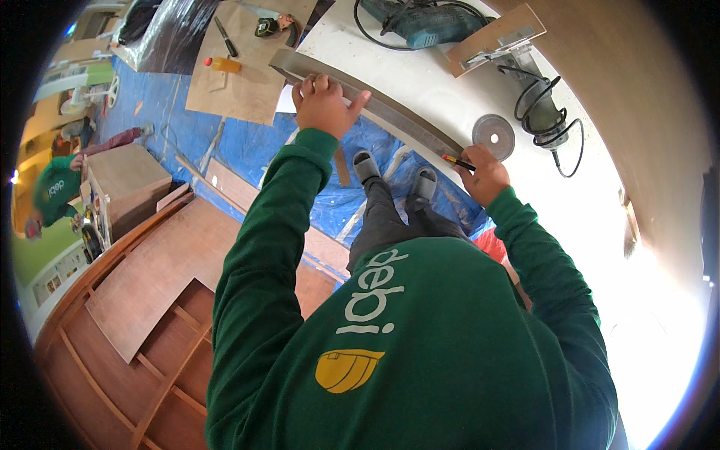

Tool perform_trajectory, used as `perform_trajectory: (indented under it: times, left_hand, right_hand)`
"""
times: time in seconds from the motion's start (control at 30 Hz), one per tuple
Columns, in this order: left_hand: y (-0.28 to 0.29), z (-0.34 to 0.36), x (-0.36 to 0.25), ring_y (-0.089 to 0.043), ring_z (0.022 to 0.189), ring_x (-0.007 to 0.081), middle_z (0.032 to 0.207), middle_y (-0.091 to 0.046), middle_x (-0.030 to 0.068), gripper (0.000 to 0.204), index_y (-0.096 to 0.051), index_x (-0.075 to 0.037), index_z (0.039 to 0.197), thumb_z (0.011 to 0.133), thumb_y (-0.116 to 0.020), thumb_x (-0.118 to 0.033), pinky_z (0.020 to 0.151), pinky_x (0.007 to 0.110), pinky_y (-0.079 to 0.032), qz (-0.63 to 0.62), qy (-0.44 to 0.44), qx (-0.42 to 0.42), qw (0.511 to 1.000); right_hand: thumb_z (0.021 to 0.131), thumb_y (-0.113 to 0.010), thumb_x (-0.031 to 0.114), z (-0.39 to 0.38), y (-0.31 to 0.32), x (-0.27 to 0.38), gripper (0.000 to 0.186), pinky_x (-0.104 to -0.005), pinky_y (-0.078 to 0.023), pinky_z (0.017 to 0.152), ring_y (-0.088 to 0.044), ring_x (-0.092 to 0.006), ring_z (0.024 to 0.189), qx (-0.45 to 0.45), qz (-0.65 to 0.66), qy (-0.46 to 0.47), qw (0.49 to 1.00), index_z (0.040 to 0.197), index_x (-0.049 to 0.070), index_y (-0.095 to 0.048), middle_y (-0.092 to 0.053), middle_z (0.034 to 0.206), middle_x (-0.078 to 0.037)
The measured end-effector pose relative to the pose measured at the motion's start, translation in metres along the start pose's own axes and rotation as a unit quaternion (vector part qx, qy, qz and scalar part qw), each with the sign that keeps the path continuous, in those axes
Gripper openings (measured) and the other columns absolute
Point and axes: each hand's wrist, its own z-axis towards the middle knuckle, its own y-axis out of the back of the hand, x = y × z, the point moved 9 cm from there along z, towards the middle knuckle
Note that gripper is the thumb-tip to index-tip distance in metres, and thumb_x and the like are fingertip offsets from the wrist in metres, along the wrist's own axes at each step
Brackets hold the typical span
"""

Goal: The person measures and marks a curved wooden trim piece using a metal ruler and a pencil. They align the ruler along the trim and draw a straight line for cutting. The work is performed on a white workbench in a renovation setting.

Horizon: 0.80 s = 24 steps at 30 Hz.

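A long, narrow brown-grey strip [386, 106] lies along the near edge of the white worktop. My left hand [326, 106] grips it near its left end, fingers bent over it and thumb stretched out to the right. At the strip's right end, my right hand [487, 174] pinches a pencil [456, 161] with a dark body and an orange-yellow end. The pencil's far end is hidden in the hand. Just beyond that hand lies a round grey cutting disc [493, 137] with a centre hole.
On the white worktop [570, 217] lie a corded grinder [543, 120], a teal power tool [431, 26] and a wood piece [499, 39]. A board [244, 90] carries a tape measure [266, 27], a knife [225, 37] and a yellow bottle [223, 65]. Blue sheeting [146, 97] covers the floor. Another person [56, 187] works far left.
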Motion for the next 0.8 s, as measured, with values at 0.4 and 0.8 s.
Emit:
perform_trajectory:
  times: [0.4,0.8]
  left_hand:
    - [-0.018,-0.016,-0.030,-0.007,0.158,0.0419,0.167,-0.013,0.0313,0.154,-0.021,0.017,0.155,0.059,-0.067,-0.094,0.124,0.063,-0.005,-0.042,0.155,0.204,0.966]
    - [-0.018,-0.011,-0.034,-0.007,0.158,0.0417,0.166,-0.016,0.0327,0.149,-0.029,0.014,0.155,0.060,-0.067,-0.094,0.126,0.059,-0.007,-0.005,0.152,0.219,0.964]
  right_hand:
    - [0.085,-0.077,0.014,-0.002,0.001,0.001,0.026,-0.0454,-0.053,0.075,-0.065,-0.0376,0.088,-0.031,-0.032,0.025,0.999,0.104,0.004,-0.061,-0.063,0.096,-0.016]
    - [0.089,-0.070,0.009,-0.013,0.027,-0.017,0.016,-0.0442,-0.054,0.080,-0.067,-0.0389,0.090,-0.067,-0.003,0.033,0.997,0.101,0.001,-0.065,-0.065,0.094,-0.018]
